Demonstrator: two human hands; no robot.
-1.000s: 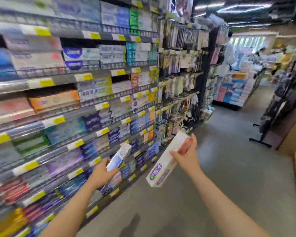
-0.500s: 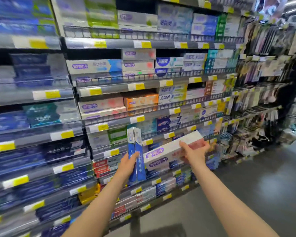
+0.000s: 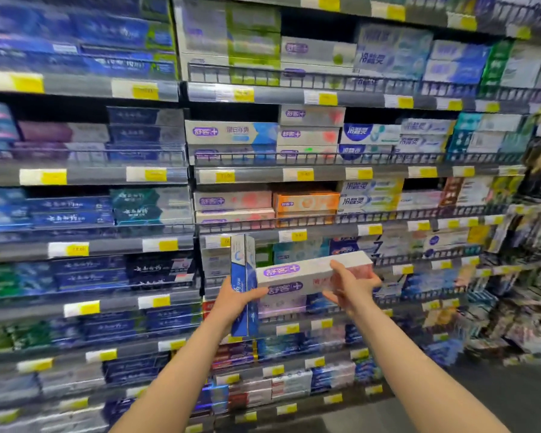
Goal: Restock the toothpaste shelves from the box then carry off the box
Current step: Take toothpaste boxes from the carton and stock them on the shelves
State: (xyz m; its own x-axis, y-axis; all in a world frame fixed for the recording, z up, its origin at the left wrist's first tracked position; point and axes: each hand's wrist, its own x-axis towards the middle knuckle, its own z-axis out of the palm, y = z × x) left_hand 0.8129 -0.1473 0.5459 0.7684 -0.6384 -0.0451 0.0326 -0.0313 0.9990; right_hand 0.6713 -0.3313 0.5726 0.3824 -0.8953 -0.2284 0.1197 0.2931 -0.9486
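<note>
Facing toothpaste shelves (image 3: 294, 175) stacked with cartons. White-pink toothpaste box (image 3: 306, 273) held level in front of the shelves, right hand (image 3: 352, 287) gripping its right end. Blue toothpaste box (image 3: 243, 276) upright, touching the white box's left end, gripped by left hand (image 3: 236, 300).

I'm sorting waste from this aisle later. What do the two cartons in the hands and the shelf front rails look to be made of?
White and pink carton, held by the right hand: likely printed paperboard, slightly glossy, crisp folded edges. Blue and white carton, in the left hand: looks the same. Shelf front rail: thin dark wire, probably coated metal.
</note>
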